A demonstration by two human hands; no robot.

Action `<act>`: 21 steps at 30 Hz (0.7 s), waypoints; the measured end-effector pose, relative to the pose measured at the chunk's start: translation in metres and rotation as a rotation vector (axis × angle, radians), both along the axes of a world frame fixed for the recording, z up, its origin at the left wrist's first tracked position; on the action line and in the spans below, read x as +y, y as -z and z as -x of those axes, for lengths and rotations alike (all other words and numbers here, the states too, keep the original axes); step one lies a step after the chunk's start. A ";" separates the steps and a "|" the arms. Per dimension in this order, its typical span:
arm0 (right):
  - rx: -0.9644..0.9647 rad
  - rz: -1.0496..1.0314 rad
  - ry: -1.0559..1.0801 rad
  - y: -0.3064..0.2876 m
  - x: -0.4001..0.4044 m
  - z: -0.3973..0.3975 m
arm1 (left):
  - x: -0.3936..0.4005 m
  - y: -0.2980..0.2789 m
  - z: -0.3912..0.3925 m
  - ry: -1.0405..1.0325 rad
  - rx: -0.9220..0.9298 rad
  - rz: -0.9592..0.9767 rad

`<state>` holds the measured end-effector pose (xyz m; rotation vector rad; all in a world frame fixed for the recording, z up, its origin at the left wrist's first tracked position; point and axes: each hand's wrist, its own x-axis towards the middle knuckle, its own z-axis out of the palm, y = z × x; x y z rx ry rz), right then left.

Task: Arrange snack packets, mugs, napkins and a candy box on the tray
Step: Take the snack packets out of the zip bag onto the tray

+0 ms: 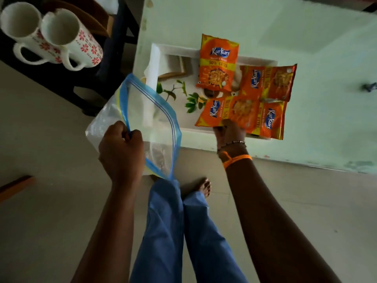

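- Two white mugs (49,35) with red flowers stand side by side on a dark stool (67,78), well left of the tray and apart from it.
- My left hand (121,148) is a fist, gripping the blue-edged mouth of a clear plastic bag (140,123); the bag hangs open over the tray's left end.
- White napkins (152,72) lie at the tray's left end, partly behind the bag.
- The white tray (193,131), printed with green leaves, sits on the pale green table (285,27), near the table's left edge.
- One orange snack packet (218,62) lies upright across the tray's far rim.
- My right hand (229,131) reaches to the tray's near rim, fingers curled on the bottom edge of a second packet (226,113) that lies sideways on the tray.
- A third packet (269,82) lies sideways at the tray's right end, past the rim.
- A fourth packet (269,121) lies just right of the one I hold, over the tray's near right corner.
- A small dark thing (369,86), too blurred to name, rests on the table far right of the tray.
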<state>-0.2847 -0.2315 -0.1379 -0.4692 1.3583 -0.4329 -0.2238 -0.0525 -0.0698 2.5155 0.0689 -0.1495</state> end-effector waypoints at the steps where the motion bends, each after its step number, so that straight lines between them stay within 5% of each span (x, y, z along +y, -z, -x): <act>1: 0.047 -0.087 -0.108 0.002 0.008 0.002 | -0.004 0.000 0.001 0.004 0.005 -0.005; 6: 0.097 -0.341 -0.816 -0.013 0.028 0.017 | -0.013 -0.001 0.009 0.030 0.030 0.001; 8: 0.095 -0.163 -0.944 -0.021 0.020 0.015 | -0.013 -0.001 0.010 0.024 0.033 0.002; 13: 0.514 0.945 -1.264 -0.005 -0.015 0.002 | -0.007 0.001 0.012 0.026 0.027 0.007; 18: 0.703 1.004 -1.691 0.030 -0.049 -0.017 | -0.005 0.002 0.011 0.045 0.006 0.029; 21: 0.696 0.939 -1.627 0.037 -0.051 -0.022 | -0.005 0.002 0.012 0.057 0.003 0.040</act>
